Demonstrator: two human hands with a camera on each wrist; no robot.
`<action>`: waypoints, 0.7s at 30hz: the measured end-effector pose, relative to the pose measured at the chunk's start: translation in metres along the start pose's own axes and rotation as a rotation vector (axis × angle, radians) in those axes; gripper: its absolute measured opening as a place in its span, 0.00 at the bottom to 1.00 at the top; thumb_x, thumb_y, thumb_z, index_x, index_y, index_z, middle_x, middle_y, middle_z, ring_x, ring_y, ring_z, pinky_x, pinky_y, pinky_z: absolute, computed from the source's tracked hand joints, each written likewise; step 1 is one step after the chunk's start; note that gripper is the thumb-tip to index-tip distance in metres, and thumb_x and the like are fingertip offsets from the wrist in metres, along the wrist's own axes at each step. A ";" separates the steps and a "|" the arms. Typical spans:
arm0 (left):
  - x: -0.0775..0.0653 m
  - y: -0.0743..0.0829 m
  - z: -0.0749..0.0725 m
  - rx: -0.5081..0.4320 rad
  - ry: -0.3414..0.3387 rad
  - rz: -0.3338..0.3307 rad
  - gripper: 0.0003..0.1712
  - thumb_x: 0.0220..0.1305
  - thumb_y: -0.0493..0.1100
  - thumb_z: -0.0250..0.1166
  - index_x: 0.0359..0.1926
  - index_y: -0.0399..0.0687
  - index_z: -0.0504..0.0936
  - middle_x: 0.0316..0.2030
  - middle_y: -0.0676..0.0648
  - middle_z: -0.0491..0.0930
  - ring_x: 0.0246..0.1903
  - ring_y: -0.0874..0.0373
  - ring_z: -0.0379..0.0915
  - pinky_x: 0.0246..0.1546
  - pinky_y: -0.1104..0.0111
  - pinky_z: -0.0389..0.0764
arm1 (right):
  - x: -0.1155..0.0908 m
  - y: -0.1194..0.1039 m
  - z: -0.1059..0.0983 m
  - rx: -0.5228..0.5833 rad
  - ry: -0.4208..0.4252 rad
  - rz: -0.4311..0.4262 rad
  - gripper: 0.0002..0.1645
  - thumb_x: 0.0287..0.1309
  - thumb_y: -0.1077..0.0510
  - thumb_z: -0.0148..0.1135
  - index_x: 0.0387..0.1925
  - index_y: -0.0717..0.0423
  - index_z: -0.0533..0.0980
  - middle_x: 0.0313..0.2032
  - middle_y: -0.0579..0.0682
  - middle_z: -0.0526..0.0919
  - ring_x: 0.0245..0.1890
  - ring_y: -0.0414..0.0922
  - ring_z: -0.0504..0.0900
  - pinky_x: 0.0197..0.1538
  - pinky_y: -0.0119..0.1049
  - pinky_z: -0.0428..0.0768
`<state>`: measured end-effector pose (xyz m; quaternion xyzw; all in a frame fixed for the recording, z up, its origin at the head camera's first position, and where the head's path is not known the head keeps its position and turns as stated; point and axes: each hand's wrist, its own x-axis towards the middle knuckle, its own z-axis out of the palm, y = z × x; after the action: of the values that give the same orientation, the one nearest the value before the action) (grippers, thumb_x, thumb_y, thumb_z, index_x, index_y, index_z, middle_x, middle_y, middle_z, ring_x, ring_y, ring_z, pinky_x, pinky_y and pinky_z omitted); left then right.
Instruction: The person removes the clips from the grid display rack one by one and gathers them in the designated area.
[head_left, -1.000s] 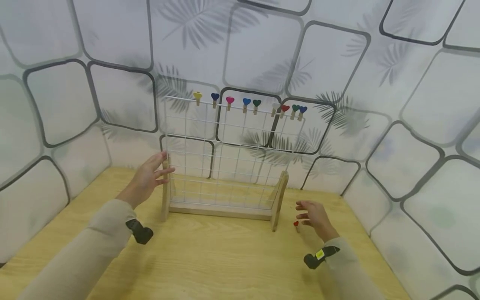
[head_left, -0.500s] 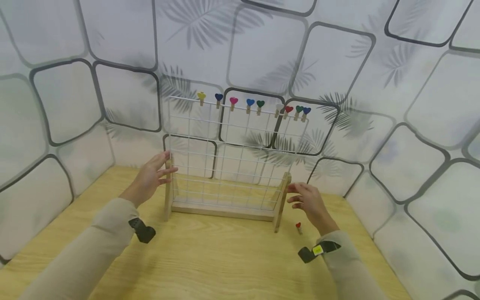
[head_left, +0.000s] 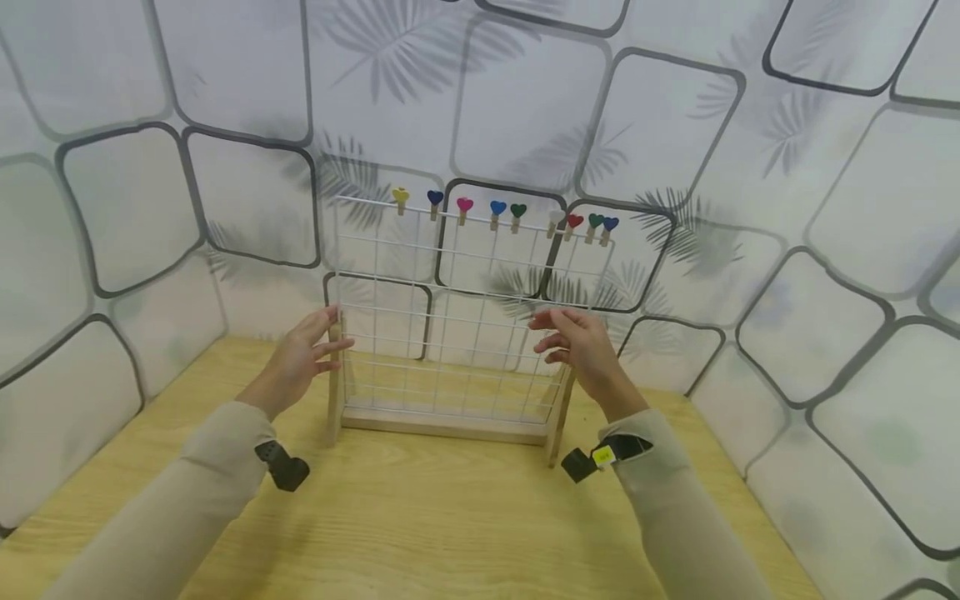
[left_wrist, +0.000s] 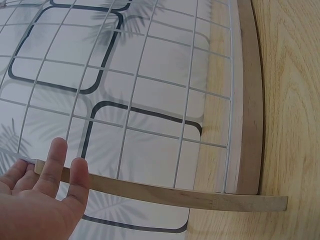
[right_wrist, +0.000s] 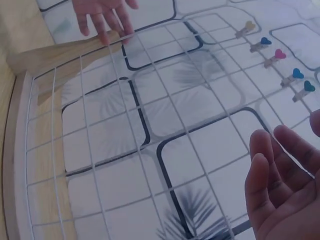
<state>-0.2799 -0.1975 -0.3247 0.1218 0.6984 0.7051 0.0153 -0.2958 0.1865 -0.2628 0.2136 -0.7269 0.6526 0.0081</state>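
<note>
A white wire grid rack (head_left: 450,317) stands in a wooden base, with left and right uprights. My left hand (head_left: 295,360) is at the left upright, its fingers spread and fairly straight. In the left wrist view, fingertips of that hand (left_wrist: 47,195) touch the upper end of the wooden upright (left_wrist: 165,192). My right hand (head_left: 581,346) is raised before the grid's lower right part. Its fingers are loosely bent and nothing lies between them, as the right wrist view of the hand (right_wrist: 285,175) shows.
Along the top bar sit several heart-topped wooden clothespins, among them a yellow one (head_left: 401,198), a pink one (head_left: 465,207) and a red one (head_left: 574,223). The rack stands on a wood-grain table (head_left: 420,517). Patterned walls (head_left: 847,250) close in behind and at both sides.
My right hand has moved up and left from beside the loose red clothespin on the table to the grid. That clothespin is now hidden behind my right arm. My left hand has stayed put.
</note>
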 end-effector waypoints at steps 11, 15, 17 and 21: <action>0.003 -0.002 -0.002 -0.021 0.021 0.001 0.36 0.79 0.55 0.31 0.76 0.38 0.36 0.74 0.36 0.35 0.51 0.64 0.68 0.53 0.62 0.70 | 0.030 -0.035 0.027 0.108 -0.084 -0.036 0.28 0.77 0.51 0.40 0.57 0.75 0.68 0.48 0.57 0.78 0.32 0.44 0.80 0.34 0.32 0.78; 0.003 -0.002 -0.003 -0.033 0.023 0.006 0.36 0.79 0.54 0.32 0.76 0.37 0.37 0.74 0.35 0.35 0.48 0.67 0.69 0.52 0.63 0.71 | 0.041 -0.045 0.038 0.118 -0.090 -0.051 0.27 0.76 0.52 0.40 0.58 0.73 0.68 0.47 0.54 0.80 0.31 0.44 0.80 0.33 0.32 0.78; 0.003 -0.002 -0.003 -0.034 0.024 0.007 0.36 0.79 0.54 0.32 0.75 0.37 0.37 0.74 0.35 0.35 0.49 0.66 0.70 0.52 0.64 0.71 | 0.047 -0.052 0.044 0.136 -0.093 -0.061 0.26 0.76 0.52 0.41 0.58 0.73 0.68 0.46 0.53 0.80 0.30 0.44 0.80 0.32 0.32 0.78; 0.003 -0.002 -0.003 -0.040 0.024 0.000 0.37 0.79 0.56 0.32 0.76 0.38 0.36 0.75 0.36 0.34 0.51 0.64 0.69 0.53 0.63 0.70 | 0.057 -0.068 0.058 0.174 -0.103 -0.090 0.25 0.76 0.53 0.41 0.58 0.72 0.69 0.47 0.56 0.79 0.28 0.44 0.80 0.30 0.31 0.78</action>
<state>-0.2836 -0.2002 -0.3265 0.1132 0.6841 0.7205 0.0092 -0.3106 0.1103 -0.1903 0.2791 -0.6568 0.7003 -0.0185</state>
